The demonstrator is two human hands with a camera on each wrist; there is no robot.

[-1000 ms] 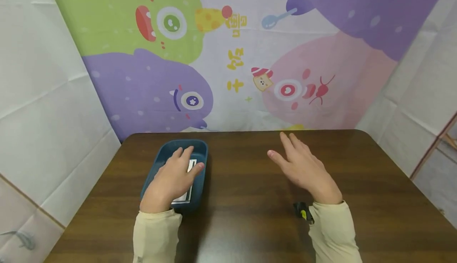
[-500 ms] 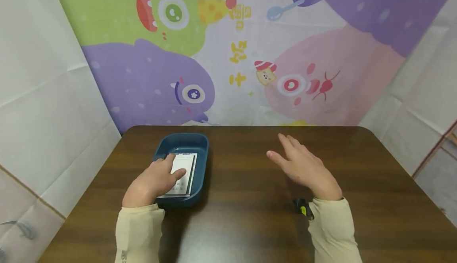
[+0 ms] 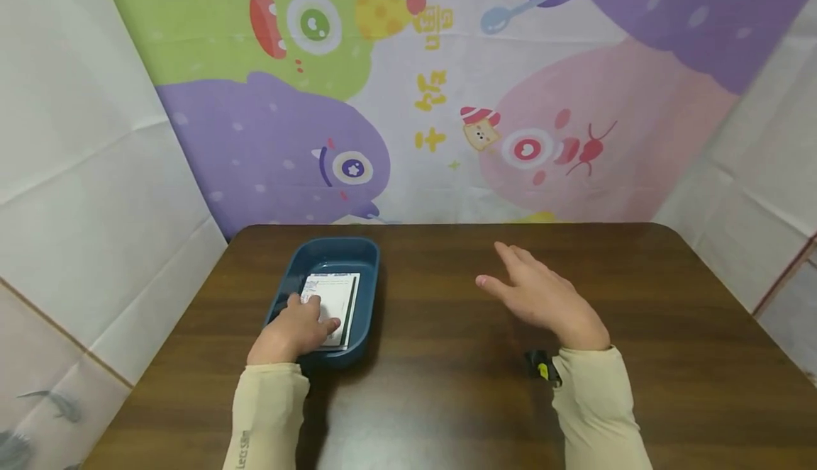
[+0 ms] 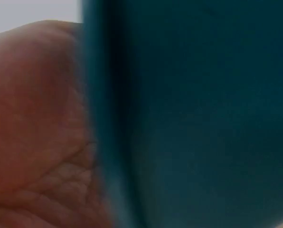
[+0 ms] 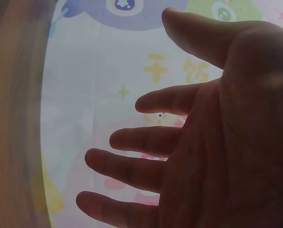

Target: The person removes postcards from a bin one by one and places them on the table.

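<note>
In the head view, a dark blue tray [image 3: 369, 293] stands at the left of the table. White printed papers [image 3: 338, 293] with a dark edge lie in it as a flat stack. My left hand [image 3: 293, 332] reaches over the tray's near left side, its fingers bent down onto or just above the papers; contact is hard to judge. In the left wrist view, the blue tray wall [image 4: 203, 118] covers most of the picture beside the palm [image 4: 37, 118]. My right hand [image 3: 542, 300] hovers over the right of the table, fingers spread, holding nothing.
The brown wooden table [image 3: 434, 385] runs back to a cartoon-printed cloth [image 3: 421, 186]. White panels [image 3: 83, 137] stand at both sides. A black wrist device [image 3: 542, 367] with a yellow-green mark sits at the right cuff.
My left hand first drew back left from above the tray, uncovering the papers, then lowered toward them. The view tilted and shifted slightly. My right hand has stayed nearly still.
</note>
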